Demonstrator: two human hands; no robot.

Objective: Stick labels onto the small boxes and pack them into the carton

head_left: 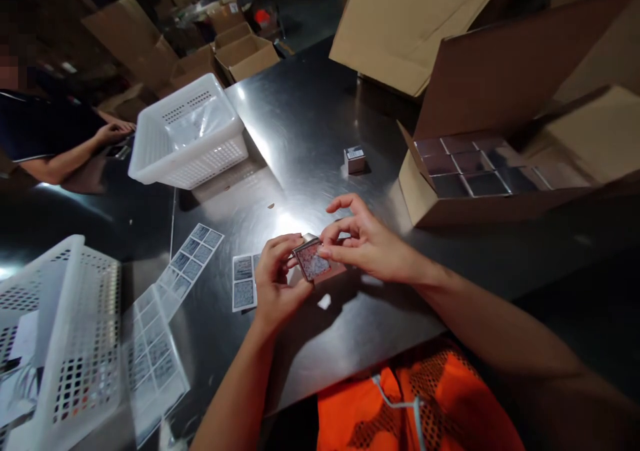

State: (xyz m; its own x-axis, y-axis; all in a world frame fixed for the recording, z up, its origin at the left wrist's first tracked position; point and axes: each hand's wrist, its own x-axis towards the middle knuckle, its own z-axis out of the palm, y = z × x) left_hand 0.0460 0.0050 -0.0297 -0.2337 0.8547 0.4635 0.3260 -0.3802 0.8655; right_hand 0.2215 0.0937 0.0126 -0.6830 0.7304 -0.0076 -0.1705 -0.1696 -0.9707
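Note:
In the middle of the head view I hold a small square box over the metal table, its printed face tilted up. My left hand is closed around the left side of the box. At the upper right edge of the box, the thumb and a finger of my right hand pinch together, with the index finger raised. Whether a flap or a label lies between them is hard to make out. Close to my left hand lies a sheet of printed labels. A small white scrap sits just below the box.
Another small box stands beyond my right hand. To the right, an open carton holds several boxes. White plastic baskets stand on the left, near longer label sheets. A co-worker's arm rests at the far left.

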